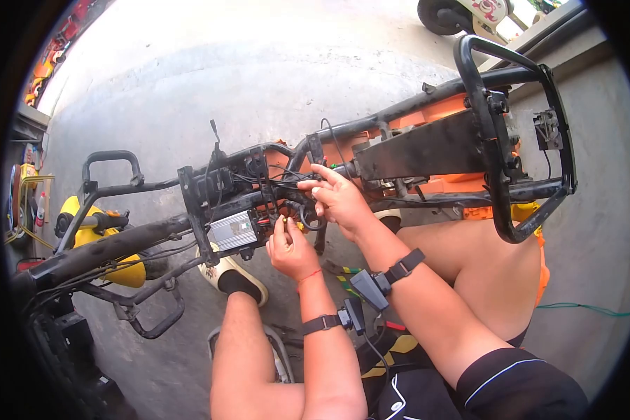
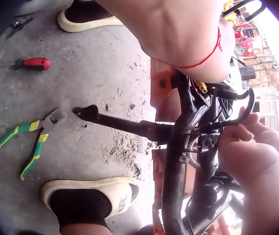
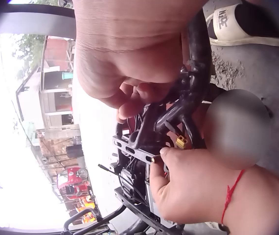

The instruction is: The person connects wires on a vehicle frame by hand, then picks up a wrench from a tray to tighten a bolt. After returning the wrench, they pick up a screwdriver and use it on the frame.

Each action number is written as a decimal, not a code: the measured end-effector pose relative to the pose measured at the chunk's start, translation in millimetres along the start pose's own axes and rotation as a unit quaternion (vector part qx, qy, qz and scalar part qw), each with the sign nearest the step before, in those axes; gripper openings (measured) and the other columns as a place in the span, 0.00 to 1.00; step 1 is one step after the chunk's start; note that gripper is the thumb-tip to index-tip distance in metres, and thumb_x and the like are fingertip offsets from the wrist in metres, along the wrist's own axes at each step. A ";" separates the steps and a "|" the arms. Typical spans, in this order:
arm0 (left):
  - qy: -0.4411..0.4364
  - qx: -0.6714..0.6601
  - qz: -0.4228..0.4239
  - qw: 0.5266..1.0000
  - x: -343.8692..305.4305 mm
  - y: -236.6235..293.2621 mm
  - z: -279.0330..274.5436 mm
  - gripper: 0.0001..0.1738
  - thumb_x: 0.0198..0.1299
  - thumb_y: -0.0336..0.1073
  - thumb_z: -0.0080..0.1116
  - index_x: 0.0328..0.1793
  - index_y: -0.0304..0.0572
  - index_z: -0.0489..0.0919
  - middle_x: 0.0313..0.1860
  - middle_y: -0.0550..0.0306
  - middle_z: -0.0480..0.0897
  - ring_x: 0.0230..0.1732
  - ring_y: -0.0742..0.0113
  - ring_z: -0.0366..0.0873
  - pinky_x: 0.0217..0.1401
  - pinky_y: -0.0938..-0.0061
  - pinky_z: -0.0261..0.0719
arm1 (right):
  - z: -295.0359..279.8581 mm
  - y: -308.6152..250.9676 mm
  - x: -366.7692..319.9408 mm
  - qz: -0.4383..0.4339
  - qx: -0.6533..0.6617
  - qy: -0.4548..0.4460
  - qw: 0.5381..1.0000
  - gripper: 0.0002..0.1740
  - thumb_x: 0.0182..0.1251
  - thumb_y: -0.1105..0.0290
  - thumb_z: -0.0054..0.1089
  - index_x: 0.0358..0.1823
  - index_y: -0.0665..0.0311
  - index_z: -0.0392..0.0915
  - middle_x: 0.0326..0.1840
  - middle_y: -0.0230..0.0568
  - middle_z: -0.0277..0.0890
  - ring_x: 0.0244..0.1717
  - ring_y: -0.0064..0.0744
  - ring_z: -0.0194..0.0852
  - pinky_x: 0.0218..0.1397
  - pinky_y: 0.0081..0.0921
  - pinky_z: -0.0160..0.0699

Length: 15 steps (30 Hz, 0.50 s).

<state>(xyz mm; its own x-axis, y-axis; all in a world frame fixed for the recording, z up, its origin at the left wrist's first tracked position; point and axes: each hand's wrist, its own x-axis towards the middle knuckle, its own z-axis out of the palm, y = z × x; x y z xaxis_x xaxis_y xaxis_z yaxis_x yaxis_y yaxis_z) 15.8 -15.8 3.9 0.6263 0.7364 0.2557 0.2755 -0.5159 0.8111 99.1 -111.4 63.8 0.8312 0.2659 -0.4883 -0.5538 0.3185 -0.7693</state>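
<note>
In the head view, my left hand point(image 1: 294, 252) pinches a small brass-coloured piece point(image 1: 284, 220) between thumb and forefinger, beside the silver finned controller box point(image 1: 233, 232). A yellow connector point(image 3: 181, 142) sits just beyond those fingertips in the right wrist view. My right hand point(image 1: 341, 204) is over the black frame tubes with its index finger extended and the others loosely bent, near black cables point(image 1: 280, 180). The left wrist view shows its fingertips close to a curved black cable point(image 2: 249, 105); contact is unclear. The small piece's other end is hidden.
The black vehicle frame point(image 1: 392, 112) spans the head view, with a battery-like black box point(image 1: 423, 147) at right. Pliers point(image 2: 40, 132) and a red-handled screwdriver point(image 2: 33, 63) lie on the concrete floor. A yellow part point(image 1: 105, 248) is at left.
</note>
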 end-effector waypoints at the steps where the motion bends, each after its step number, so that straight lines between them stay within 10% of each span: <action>1: -0.004 0.009 0.004 1.000 0.0 -0.2 -0.3 0.10 0.60 0.32 0.68 0.47 0.42 0.89 0.21 0.60 0.75 0.26 0.59 0.72 0.34 0.62 0.71 | 0.2 0.5 -0.6 -0.001 0.002 0.000 1.000 0.38 0.71 0.79 0.51 0.81 0.66 0.50 0.60 0.45 0.80 0.26 0.17 0.72 0.21 0.12 0.67; 15: 0.011 0.041 0.013 0.999 -2.2 2.2 8.6 0.10 0.57 0.29 0.69 0.46 0.42 0.89 0.22 0.61 0.72 0.28 0.62 0.69 0.35 0.63 0.70 | 15.5 19.8 -5.3 -0.021 0.112 0.131 0.985 0.21 0.70 0.77 0.47 0.63 0.71 0.74 0.47 0.47 0.85 0.24 0.17 0.70 0.31 0.16 0.72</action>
<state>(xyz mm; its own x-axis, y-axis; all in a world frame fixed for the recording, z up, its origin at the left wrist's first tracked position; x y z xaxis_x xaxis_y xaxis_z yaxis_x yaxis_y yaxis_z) 21.3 -22.3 0.7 0.6180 0.7315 0.2880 0.3187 -0.5680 0.7588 82.9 -92.4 57.5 0.8217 0.0140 -0.5698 -0.4909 0.5254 -0.6950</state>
